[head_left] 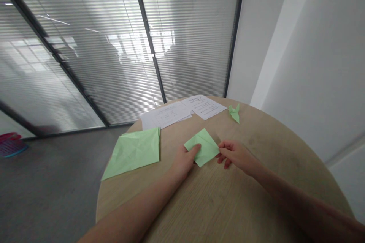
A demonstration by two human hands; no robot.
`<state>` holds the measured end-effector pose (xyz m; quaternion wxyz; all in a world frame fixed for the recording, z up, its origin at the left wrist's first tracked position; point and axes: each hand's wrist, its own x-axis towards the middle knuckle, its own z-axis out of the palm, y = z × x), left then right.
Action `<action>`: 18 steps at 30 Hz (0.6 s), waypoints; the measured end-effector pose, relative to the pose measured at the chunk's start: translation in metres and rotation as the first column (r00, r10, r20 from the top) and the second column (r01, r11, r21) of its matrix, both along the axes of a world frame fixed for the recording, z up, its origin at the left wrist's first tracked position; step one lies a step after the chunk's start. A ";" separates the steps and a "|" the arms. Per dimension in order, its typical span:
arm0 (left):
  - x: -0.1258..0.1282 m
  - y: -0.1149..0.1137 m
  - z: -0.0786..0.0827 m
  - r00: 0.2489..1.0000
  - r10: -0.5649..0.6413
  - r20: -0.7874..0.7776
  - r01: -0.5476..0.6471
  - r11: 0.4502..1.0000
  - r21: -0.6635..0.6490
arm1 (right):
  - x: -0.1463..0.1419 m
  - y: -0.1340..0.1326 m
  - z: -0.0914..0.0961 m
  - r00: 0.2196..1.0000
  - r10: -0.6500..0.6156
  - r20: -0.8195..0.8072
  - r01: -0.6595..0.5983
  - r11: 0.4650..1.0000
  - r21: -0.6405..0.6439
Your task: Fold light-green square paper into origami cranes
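A small folded square of light green paper (205, 145) is held over the table between my two hands. My left hand (186, 158) grips its left corner, thumb on top and the other fingers hidden beneath. At the right corner, my right hand (231, 153) pinches the paper between thumb and index finger, its other fingers loosely curled. Faint crease lines run across the paper's face. Farther back on the right stands a folded green paper figure (234, 113) with pointed tips, apart from both hands.
Larger green paper sheets (135, 150) lie stacked at the round table's (222, 205) left edge. White printed pages (203, 106) overlap at the back. Beyond are a glass partition with blinds (194, 38) and a white wall (322, 64). A pink and blue basket (11, 144) sits on the floor.
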<state>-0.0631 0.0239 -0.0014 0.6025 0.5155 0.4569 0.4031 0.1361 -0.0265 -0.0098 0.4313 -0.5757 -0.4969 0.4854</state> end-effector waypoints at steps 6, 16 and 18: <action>-0.001 0.003 -0.002 1.000 -0.004 -0.003 0.004 1.000 -0.003 | 0.002 0.001 0.000 0.999 -0.005 -0.050 0.003 1.000 -0.026; -0.002 0.005 -0.005 0.999 -0.031 0.017 0.030 0.999 0.034 | -0.002 0.002 -0.005 0.996 0.068 -0.049 -0.065 0.996 0.058; -0.002 0.006 -0.009 0.999 -0.040 0.015 0.040 0.999 0.030 | -0.002 0.002 -0.004 0.998 0.055 -0.009 -0.054 0.998 0.022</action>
